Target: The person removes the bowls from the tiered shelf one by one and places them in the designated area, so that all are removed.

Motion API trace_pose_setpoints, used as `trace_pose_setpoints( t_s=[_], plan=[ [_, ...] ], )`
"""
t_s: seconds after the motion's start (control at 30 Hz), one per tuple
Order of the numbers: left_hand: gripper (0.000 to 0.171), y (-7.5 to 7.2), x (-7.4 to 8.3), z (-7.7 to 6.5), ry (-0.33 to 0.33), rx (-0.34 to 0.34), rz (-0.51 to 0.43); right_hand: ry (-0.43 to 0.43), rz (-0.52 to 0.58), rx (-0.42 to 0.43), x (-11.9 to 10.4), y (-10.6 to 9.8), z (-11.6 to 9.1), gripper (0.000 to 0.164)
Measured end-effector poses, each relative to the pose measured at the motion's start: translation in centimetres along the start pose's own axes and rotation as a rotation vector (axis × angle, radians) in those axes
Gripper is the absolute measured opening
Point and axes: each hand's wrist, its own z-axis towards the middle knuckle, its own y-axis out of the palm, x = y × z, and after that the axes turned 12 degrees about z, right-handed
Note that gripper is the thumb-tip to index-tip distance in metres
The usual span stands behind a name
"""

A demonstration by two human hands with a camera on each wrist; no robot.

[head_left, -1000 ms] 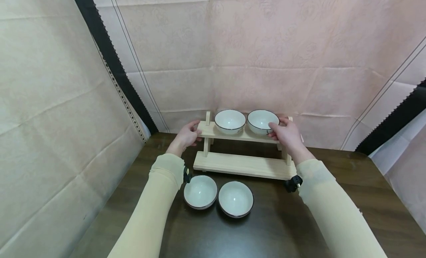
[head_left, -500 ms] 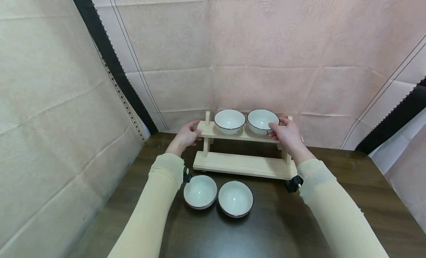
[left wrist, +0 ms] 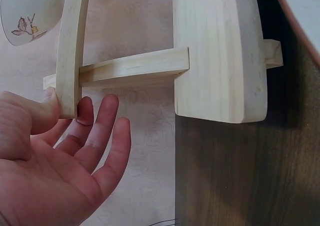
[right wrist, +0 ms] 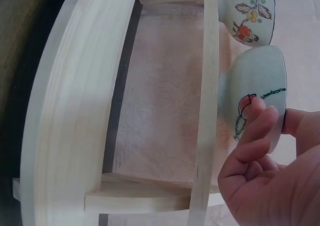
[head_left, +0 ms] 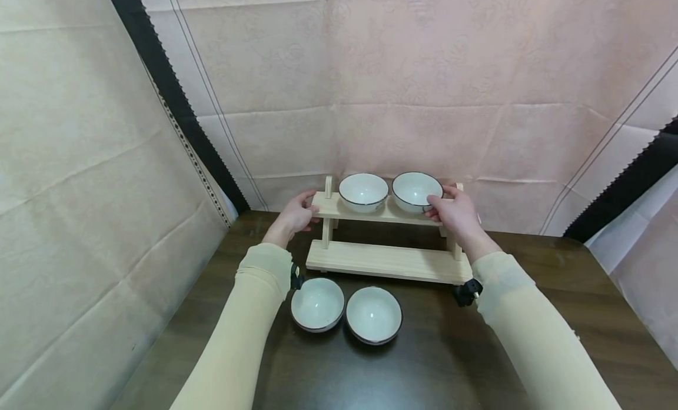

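A two-tier wooden rack (head_left: 389, 262) stands at the back of the table. On its upper shelf sit two white bowls with dark rims, the left bowl (head_left: 363, 189) and the right bowl (head_left: 415, 189), close together. My left hand (head_left: 295, 217) pinches the left end of the upper shelf; in the left wrist view the thumb lies on one face of the board (left wrist: 68, 85) and the index finger on the other. My right hand (head_left: 459, 217) grips the right bowl, thumb at the rim, fingers on its painted outer side (right wrist: 255, 75). The bowl rests on the shelf.
In front of the rack, two more white bowls stand on the dark wooden table (head_left: 424, 363): a left one (head_left: 318, 304) and a right one (head_left: 374, 315), the right apparently stacked. A pale cloth wall (head_left: 424, 75) rises directly behind the rack.
Both hands keep their holds on the shelf end and the right bowl. Only the head view has shifted very slightly.
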Motion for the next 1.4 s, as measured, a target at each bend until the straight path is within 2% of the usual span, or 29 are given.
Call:
trace_pose_setpoints(
  t_s=[0.2,0.43,0.6,0.83,1.0,1.2,1.4],
  plan=[
    [0.059,0.1,0.0,0.0,-0.002,-0.008,0.007,0.010,0.043,0.040,0.2,0.4,-0.3,0.069],
    [0.060,-0.1,0.5,-0.1,-0.033,0.003,0.018,0.021,0.209,0.089,1.1,1.2,-0.7,0.069],
    [0.060,-0.2,0.4,0.0,-0.034,-0.001,0.013,0.031,0.287,0.118,1.7,1.5,-1.6,0.067],
    [0.060,0.0,0.3,0.3,-0.020,-0.028,-0.012,0.021,0.269,0.133,2.7,1.7,-3.1,0.064],
    [0.060,-0.1,0.4,0.2,-0.027,-0.039,-0.010,0.004,0.296,0.127,3.4,2.0,-4.3,0.065],
    [0.060,-0.2,0.7,-0.1,-0.036,-0.042,-0.002,-0.010,0.300,0.079,4.4,2.3,-5.8,0.063],
    [0.060,-0.1,0.6,-0.1,-0.031,-0.044,-0.001,0.015,0.267,0.028,5.0,2.0,-7.0,0.065]
  ],
)
